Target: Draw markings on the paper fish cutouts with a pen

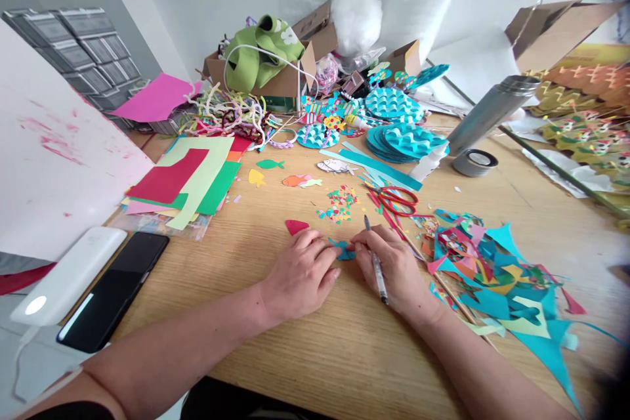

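Between my two hands a small blue paper cutout [346, 251], perhaps fish-shaped, lies on the wooden table, partly hidden by fingers. My left hand [302, 273] is closed, its fingertips gripping the cutout's left end. A pen [378, 270] is tucked in my right hand [396, 272], lying across the fingers, while the thumb and fingertips also touch the cutout's right end. Just beyond my left fingers is a red paper piece [296, 228]. Further back are piles of small paper dots [339, 200] and paper fish: green [270, 164], yellow [256, 177], orange [295, 180] and white [335, 167].
Red-handled scissors [398, 201] lie beyond my right hand, beside a heap of paper scraps [492, 269]. Coloured sheets [197, 177], a phone [115, 292] and a white device [69, 275] are at left. A steel flask [492, 111] and a glue bottle [430, 163] stand back right.
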`<state>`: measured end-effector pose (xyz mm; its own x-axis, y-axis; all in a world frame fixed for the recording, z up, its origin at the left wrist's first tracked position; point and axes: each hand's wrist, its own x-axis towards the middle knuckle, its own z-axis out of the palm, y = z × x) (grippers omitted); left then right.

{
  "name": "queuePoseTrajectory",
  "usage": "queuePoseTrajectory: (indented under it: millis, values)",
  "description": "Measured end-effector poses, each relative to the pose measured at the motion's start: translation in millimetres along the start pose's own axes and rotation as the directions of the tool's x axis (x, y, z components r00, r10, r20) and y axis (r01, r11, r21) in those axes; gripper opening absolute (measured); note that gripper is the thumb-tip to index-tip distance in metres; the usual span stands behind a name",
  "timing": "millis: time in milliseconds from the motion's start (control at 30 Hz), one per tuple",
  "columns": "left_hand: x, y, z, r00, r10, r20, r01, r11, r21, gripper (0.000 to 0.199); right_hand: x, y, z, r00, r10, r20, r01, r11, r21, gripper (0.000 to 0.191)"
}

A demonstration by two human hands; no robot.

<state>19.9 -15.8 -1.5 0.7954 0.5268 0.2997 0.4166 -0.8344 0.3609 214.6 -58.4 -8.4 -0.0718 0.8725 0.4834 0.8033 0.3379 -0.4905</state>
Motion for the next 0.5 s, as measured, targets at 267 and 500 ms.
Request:
queuePoseTrajectory:
  millis: [267,500]
  values:
    - [0.2,0.6,-3.4,0.996,0.057,-0.062,-0.064,0.99,-0.123,0.024,2.4,0.5,-0.2,0.995,0.022,-0.095,-0.017,0.998,0.057,0.018]
    - [-0.4,-1.4,-2.7,0.999,0.019,-0.029,-0.019,1.0,-0.02,0.024,3.4,0.8,-1.4,0.995,0.031,-0.1,-0.024,0.997,0.073,0.017]
